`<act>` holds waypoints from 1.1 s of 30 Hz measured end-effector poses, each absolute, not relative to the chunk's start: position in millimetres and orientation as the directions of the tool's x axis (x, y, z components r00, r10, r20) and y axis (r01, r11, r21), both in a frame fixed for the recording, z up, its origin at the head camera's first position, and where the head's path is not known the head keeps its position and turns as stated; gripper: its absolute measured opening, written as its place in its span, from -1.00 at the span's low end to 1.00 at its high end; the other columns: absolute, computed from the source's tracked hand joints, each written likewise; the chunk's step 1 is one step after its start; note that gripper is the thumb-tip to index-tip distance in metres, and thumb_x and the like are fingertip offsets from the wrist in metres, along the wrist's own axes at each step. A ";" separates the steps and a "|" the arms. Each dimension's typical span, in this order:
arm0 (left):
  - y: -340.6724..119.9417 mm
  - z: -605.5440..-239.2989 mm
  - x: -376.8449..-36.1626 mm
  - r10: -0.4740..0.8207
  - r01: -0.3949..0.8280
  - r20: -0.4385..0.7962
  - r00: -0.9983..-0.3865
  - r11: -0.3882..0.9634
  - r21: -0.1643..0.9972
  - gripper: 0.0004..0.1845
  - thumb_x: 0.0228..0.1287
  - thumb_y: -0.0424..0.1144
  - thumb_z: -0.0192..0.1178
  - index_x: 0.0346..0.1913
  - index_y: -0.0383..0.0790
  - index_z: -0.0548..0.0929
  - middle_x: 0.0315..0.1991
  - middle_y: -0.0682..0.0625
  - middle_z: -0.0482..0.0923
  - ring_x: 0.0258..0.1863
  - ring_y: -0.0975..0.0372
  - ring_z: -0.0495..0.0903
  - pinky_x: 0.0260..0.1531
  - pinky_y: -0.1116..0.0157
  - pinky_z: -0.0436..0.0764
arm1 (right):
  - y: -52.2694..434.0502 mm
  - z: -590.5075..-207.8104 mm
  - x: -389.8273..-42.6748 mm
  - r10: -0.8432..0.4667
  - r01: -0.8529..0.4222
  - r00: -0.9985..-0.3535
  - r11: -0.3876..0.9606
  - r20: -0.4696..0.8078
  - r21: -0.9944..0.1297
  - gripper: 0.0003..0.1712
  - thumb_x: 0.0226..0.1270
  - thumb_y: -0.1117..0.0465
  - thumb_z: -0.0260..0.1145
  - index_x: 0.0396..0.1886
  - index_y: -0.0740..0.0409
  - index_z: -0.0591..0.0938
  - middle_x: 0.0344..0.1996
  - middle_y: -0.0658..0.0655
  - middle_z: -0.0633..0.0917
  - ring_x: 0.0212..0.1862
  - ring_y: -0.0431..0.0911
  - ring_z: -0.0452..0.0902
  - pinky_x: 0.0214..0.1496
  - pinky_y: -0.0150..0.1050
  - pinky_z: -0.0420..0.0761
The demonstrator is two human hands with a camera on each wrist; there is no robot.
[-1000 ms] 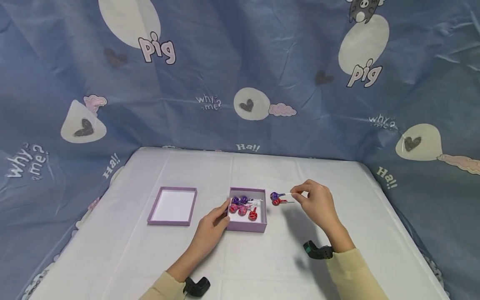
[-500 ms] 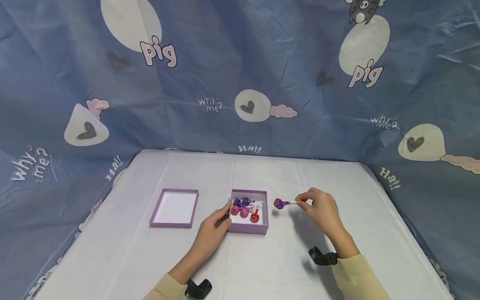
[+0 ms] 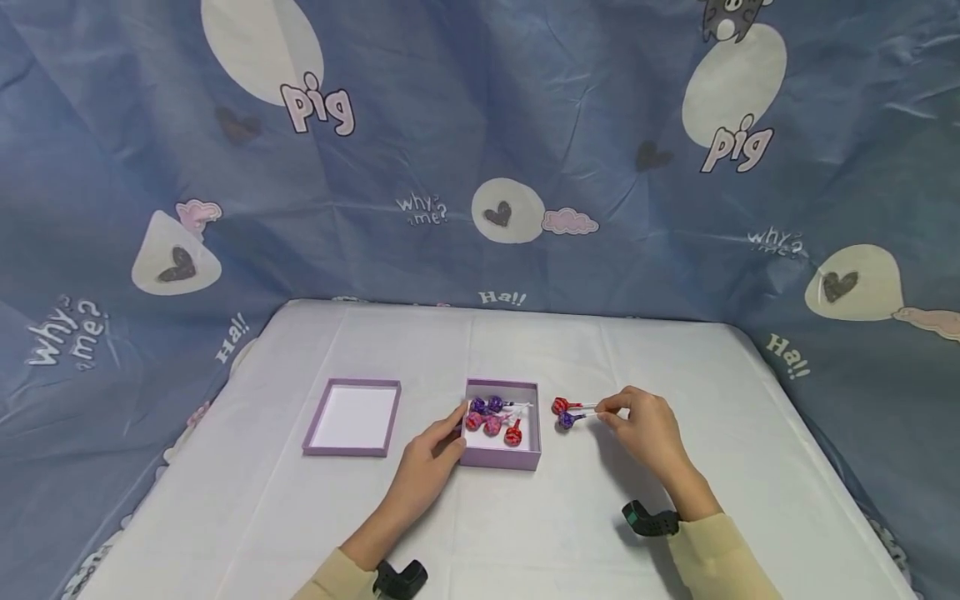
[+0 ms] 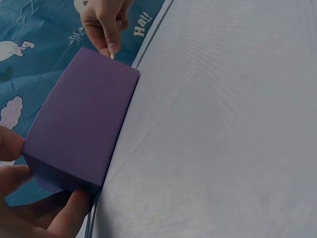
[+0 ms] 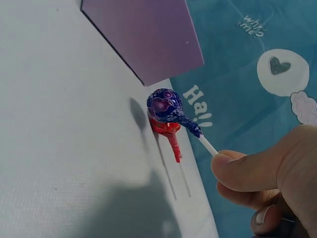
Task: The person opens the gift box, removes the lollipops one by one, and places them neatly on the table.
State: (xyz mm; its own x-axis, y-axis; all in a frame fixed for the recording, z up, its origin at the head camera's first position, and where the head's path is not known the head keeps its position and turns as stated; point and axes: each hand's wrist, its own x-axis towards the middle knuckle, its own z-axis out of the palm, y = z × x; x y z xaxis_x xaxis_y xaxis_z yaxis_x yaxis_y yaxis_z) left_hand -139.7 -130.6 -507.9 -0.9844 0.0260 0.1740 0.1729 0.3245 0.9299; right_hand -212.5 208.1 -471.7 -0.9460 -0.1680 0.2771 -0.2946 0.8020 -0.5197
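My left hand (image 3: 426,458) holds the left side of an open purple box (image 3: 498,458), with fingers and thumb at its edges. Inside lie several wrapped lollipops: purple ones (image 3: 495,403) at the back, pink ones (image 3: 492,426) in front of them, and a red one (image 3: 513,436) nearer the right. To the right of the box, my right hand (image 3: 647,429) pinches the white stick of a purple lollipop (image 5: 165,106) between thumb and finger. Its head casts a shadow on the cloth. A second red lollipop (image 3: 560,405) lies just behind it, stick pointing right.
The purple-edged lid (image 3: 307,440), white inside, lies left of the box. A white cloth (image 3: 517,533) covers the table. Behind and around it hangs a blue printed curtain (image 3: 420,258).
The purple lollipop in my right hand has moved from behind the red one, across it, to its front side. My left hand stays on the box.
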 end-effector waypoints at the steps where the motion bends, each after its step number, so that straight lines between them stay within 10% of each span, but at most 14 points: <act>1: -130.5 -508.1 -139.6 0.027 0.173 0.174 -0.984 0.321 0.931 -0.45 0.44 -0.31 0.21 0.44 0.03 0.47 0.31 0.00 0.51 0.28 0.14 0.49 0.32 0.15 0.42 | 208.4 -472.7 -212.8 -0.166 -0.291 -0.948 0.803 0.273 -0.520 -0.96 0.17 0.25 0.54 -0.36 0.08 0.84 -0.36 -0.08 0.73 -0.51 -0.14 0.36 -0.46 -0.23 0.35; 33: -131.7 -507.1 -140.0 0.027 0.172 0.173 -0.985 0.319 0.932 -0.46 0.44 -0.28 0.21 0.44 0.06 0.47 0.30 0.01 0.53 0.26 0.17 0.51 0.30 0.19 0.44 | 208.5 -486.2 -216.5 -0.174 -0.214 -0.977 0.804 0.126 -0.554 -0.95 0.19 0.25 0.53 -0.34 0.04 0.81 -0.28 0.00 0.75 -0.45 -0.10 0.39 -0.42 -0.22 0.39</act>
